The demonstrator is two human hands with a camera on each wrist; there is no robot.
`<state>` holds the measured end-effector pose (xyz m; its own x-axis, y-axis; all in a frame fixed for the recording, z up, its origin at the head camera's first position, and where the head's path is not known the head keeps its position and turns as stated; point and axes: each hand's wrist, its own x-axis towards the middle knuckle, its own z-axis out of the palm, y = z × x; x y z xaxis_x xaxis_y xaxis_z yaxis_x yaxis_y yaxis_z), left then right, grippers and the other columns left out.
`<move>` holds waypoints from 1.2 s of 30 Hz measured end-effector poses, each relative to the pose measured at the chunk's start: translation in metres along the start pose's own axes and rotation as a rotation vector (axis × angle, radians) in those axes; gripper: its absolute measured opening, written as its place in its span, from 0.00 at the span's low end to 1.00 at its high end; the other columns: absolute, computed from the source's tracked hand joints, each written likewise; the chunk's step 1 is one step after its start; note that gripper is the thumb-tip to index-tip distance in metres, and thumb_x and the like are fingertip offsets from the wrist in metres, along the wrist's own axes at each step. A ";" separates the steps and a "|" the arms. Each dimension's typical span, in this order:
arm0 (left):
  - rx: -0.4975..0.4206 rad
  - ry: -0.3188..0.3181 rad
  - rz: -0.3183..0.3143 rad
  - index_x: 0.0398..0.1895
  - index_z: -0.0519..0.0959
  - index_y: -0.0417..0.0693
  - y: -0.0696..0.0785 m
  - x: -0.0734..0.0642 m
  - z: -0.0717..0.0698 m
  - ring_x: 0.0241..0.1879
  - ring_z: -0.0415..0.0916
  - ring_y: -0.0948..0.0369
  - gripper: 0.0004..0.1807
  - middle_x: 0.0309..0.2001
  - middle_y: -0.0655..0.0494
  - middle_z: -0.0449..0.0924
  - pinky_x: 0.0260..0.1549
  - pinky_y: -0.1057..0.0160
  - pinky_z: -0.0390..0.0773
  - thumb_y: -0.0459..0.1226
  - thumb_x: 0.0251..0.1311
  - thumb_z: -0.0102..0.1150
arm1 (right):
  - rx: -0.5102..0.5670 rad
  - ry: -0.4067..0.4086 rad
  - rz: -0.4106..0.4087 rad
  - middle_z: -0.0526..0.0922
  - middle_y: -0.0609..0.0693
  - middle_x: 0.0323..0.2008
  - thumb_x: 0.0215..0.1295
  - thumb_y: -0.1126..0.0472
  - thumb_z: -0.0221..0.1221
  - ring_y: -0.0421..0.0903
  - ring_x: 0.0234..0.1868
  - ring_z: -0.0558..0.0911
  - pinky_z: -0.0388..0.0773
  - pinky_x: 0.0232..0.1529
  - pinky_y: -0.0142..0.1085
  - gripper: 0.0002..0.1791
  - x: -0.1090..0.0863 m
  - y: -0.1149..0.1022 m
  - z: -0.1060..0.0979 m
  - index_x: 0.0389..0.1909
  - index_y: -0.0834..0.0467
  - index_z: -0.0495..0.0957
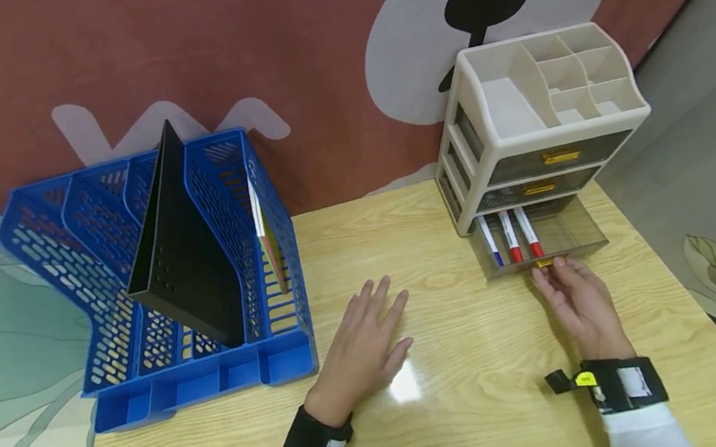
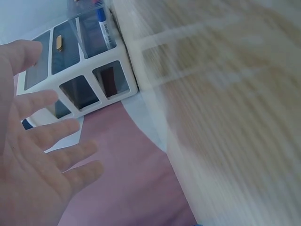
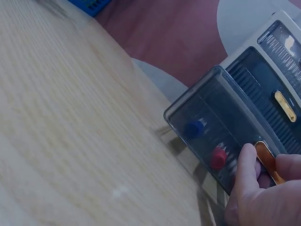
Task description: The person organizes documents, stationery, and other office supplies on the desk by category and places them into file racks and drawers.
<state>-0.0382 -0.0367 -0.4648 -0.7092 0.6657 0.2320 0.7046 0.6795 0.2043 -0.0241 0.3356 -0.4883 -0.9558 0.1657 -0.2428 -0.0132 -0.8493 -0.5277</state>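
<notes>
At the right stands a white desktop organizer (image 1: 491, 162) with its bottom drawer (image 1: 580, 244) pulled out. Inside that see-through drawer lie a blue-capped marker (image 1: 489, 237) and two red-capped markers (image 1: 510, 234). My right hand (image 1: 582, 304) pinches the drawer's gold handle (image 3: 264, 155) between thumb and fingers, as the right wrist view shows. My left hand (image 1: 362, 342) is over the table between the organizer and a blue file rack (image 1: 202, 373), fingers spread and holding nothing. Whether its palm touches the tabletop cannot be told.
A black folder (image 1: 193, 273) leans in the blue rack, and thin booklets (image 1: 269, 245) stand in its right compartment. Two upper drawers (image 1: 538, 189) of the organizer are shut. Behind the wooden table (image 1: 388, 249) hangs a reddish patterned cloth (image 1: 310, 50).
</notes>
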 end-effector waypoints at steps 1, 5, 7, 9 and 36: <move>0.001 -0.002 -0.003 0.75 0.57 0.51 -0.001 -0.001 -0.001 0.73 0.47 0.42 0.37 0.76 0.40 0.52 0.68 0.41 0.59 0.55 0.68 0.47 | 0.004 0.005 -0.001 0.73 0.60 0.42 0.73 0.73 0.43 0.51 0.45 0.78 0.77 0.57 0.39 0.08 0.002 0.000 0.001 0.43 0.70 0.71; 0.009 -0.010 -0.018 0.75 0.57 0.51 -0.003 -0.003 -0.004 0.74 0.44 0.44 0.37 0.76 0.41 0.52 0.69 0.42 0.58 0.55 0.67 0.48 | -0.018 0.025 -0.002 0.72 0.60 0.42 0.72 0.74 0.45 0.51 0.45 0.78 0.78 0.57 0.39 0.04 0.009 -0.002 0.006 0.42 0.68 0.69; 0.009 -0.007 -0.025 0.75 0.58 0.51 -0.005 -0.004 -0.005 0.74 0.44 0.44 0.37 0.76 0.41 0.53 0.69 0.42 0.57 0.55 0.67 0.49 | -0.028 0.026 0.001 0.72 0.60 0.43 0.72 0.74 0.46 0.51 0.45 0.78 0.78 0.57 0.39 0.04 0.014 -0.003 0.009 0.42 0.68 0.68; 0.010 -0.003 -0.030 0.75 0.58 0.52 -0.006 -0.005 -0.006 0.74 0.45 0.44 0.37 0.75 0.41 0.53 0.69 0.42 0.58 0.54 0.67 0.49 | -0.043 0.027 0.001 0.72 0.60 0.43 0.72 0.74 0.46 0.51 0.45 0.78 0.78 0.56 0.38 0.03 0.020 -0.004 0.011 0.42 0.67 0.68; 0.021 -0.004 -0.071 0.74 0.59 0.50 -0.016 -0.026 -0.008 0.71 0.52 0.39 0.37 0.74 0.38 0.56 0.65 0.38 0.63 0.52 0.64 0.54 | -0.179 0.136 0.017 0.73 0.56 0.40 0.67 0.71 0.54 0.48 0.43 0.78 0.79 0.55 0.37 0.07 0.069 -0.010 0.031 0.42 0.62 0.68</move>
<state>-0.0311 -0.0674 -0.4665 -0.7575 0.6166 0.2142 0.6519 0.7314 0.2001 -0.0988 0.3401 -0.4745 -0.9070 0.2283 -0.3539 0.0665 -0.7521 -0.6556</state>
